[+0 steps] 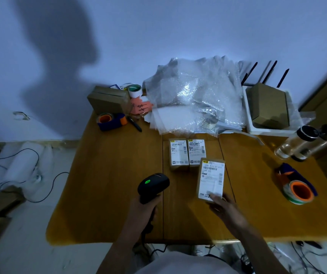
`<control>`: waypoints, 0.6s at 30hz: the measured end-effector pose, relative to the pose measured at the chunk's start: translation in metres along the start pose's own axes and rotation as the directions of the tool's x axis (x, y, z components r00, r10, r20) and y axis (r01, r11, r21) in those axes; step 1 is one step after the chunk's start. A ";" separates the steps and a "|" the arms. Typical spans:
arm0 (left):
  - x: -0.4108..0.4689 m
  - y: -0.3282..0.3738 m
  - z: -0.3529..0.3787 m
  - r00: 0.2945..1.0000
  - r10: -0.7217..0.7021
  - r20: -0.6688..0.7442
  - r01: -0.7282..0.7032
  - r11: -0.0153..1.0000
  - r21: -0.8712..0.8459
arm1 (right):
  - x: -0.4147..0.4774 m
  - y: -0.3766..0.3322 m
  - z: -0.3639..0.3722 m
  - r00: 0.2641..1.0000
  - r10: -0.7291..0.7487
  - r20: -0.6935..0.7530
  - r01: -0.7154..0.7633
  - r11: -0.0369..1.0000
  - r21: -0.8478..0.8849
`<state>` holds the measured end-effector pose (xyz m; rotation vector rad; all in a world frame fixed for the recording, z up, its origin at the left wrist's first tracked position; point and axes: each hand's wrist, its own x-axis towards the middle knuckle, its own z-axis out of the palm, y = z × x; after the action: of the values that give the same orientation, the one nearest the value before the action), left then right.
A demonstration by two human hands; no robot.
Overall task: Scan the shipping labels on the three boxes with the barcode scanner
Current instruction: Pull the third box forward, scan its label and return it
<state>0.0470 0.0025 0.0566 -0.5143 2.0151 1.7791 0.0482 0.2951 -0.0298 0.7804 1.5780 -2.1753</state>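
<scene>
My left hand (145,209) grips the handle of a black barcode scanner (153,186) whose green light is lit on top; its head points away from me over the wooden table (109,194). My right hand (224,207) holds the near end of a brown box with a white shipping label (211,179), tilted up off the table to the right of the scanner. Two more labelled boxes lie flat side by side just behind it, the left box (179,154) and the right box (196,152), labels facing up.
Bubble wrap (196,95) is piled at the back. A tape dispenser (111,120) and a cardboard box (108,98) sit back left. A white tray holding a box (267,106), two bottles (305,143) and a second tape dispenser (299,187) stand on the right. Cables trail on the floor (30,175).
</scene>
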 end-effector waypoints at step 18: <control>-0.037 -0.012 -0.009 0.999 -0.018 0.038 0.018 1.000 0.015 | -0.009 0.007 0.058 0.982 0.124 0.140 -0.108 0.987 -0.118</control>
<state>0.0841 -0.0075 0.0666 -0.4888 1.9903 1.7488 0.0454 0.2381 -0.0163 0.6462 1.5244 -1.9970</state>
